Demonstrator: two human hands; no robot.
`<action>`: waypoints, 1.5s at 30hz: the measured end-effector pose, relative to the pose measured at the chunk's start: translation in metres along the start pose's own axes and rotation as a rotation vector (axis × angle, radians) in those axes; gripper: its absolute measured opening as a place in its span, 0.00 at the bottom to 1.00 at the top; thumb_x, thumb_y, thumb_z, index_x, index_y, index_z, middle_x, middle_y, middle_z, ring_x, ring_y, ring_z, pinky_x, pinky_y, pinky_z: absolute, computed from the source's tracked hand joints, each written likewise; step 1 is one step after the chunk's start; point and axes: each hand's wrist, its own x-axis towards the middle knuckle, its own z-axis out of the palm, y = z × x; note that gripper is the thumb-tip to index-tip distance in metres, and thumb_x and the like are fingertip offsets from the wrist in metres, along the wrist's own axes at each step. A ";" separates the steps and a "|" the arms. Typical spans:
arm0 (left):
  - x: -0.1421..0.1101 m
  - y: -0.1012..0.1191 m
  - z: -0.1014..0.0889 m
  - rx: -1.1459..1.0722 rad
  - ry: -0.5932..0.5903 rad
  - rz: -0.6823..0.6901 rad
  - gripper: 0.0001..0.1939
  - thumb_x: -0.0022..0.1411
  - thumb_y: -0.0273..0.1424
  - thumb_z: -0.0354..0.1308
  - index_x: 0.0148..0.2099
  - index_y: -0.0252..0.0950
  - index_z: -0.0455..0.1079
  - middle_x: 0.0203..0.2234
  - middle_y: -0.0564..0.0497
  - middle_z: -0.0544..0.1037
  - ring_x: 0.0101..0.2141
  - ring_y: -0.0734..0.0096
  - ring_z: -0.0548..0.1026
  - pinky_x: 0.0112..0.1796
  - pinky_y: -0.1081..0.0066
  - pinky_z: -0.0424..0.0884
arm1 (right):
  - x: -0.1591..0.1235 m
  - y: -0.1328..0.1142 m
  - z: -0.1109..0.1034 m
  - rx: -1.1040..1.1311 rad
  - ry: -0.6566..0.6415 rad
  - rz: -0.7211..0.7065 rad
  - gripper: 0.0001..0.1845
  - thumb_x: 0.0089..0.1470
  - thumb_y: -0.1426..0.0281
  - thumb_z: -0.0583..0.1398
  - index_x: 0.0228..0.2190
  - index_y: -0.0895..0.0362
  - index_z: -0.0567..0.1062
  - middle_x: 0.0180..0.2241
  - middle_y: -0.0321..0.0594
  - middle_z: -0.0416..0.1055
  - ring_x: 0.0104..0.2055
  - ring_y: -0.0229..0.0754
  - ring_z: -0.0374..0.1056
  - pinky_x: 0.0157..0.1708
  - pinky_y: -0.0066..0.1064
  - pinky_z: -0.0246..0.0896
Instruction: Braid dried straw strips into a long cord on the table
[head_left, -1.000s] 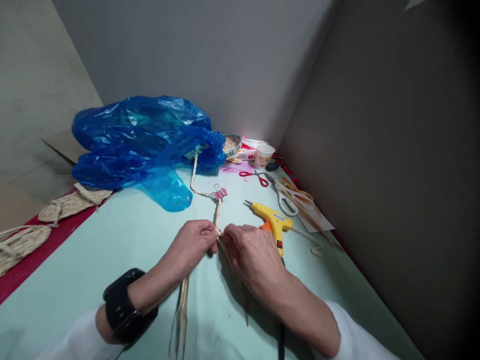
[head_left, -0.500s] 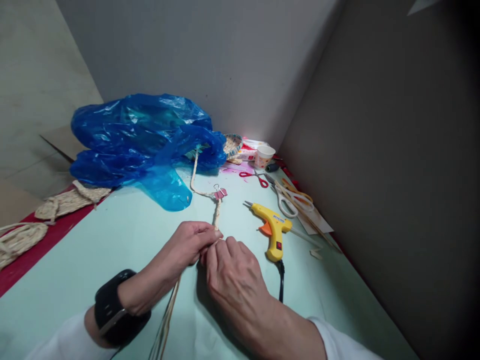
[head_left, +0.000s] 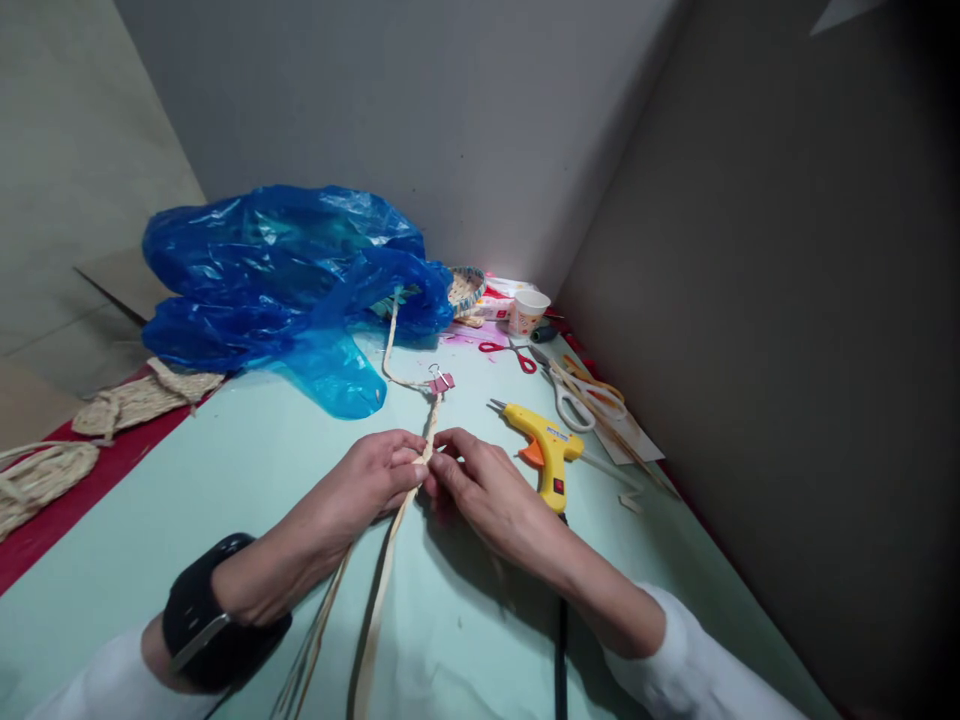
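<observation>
A pale straw braid (head_left: 433, 425) runs down the table toward me, with a pink binder clip (head_left: 441, 382) gripping its upper part. My left hand (head_left: 379, 475) is closed on the braid's lower end, thumb on top. From the right, my right hand (head_left: 480, 485) pinches the same spot, its fingertips partly hidden. A long flat straw strip (head_left: 379, 610) trails from between the hands to the bottom of the view. Thinner loose strands (head_left: 319, 640) hang below my left wrist, which wears a black band.
A yellow glue gun (head_left: 551, 450) lies right of my hands, its black cord running toward me. Beyond are red scissors (head_left: 529, 365), white scissors (head_left: 574, 405) and a paper cup (head_left: 529, 312). A blue plastic bag (head_left: 292, 270) fills the back left. Woven straw pieces (head_left: 142, 400) lie at the left edge.
My right hand has turned from knuckles-up to a side pinch and moved slightly up. The flat straw strip now shows below the hands, trailing toward me.
</observation>
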 end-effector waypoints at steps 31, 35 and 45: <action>-0.024 -0.013 0.024 1.112 0.230 0.244 0.16 0.67 0.31 0.40 0.37 0.37 0.69 0.29 0.46 0.79 0.29 0.64 0.75 0.31 0.67 0.65 | 0.004 0.028 0.011 0.211 0.119 0.097 0.19 0.53 0.58 0.57 0.23 0.60 0.75 0.23 0.39 0.68 0.28 0.40 0.58 0.30 0.30 0.52; -0.029 -0.021 0.032 1.226 0.165 0.261 0.17 0.67 0.29 0.39 0.49 0.34 0.68 0.35 0.43 0.79 0.35 0.57 0.77 0.35 0.63 0.67 | 0.002 0.022 0.010 0.461 0.043 0.145 0.18 0.52 0.59 0.59 0.23 0.62 0.75 0.19 0.34 0.59 0.22 0.33 0.49 0.22 0.27 0.42; -0.022 -0.007 0.023 1.256 0.141 0.302 0.17 0.66 0.35 0.43 0.33 0.38 0.71 0.30 0.46 0.78 0.32 0.59 0.75 0.33 0.64 0.62 | 0.001 0.018 0.009 0.739 0.030 0.188 0.12 0.49 0.66 0.61 0.24 0.64 0.77 0.19 0.34 0.63 0.21 0.30 0.51 0.21 0.24 0.43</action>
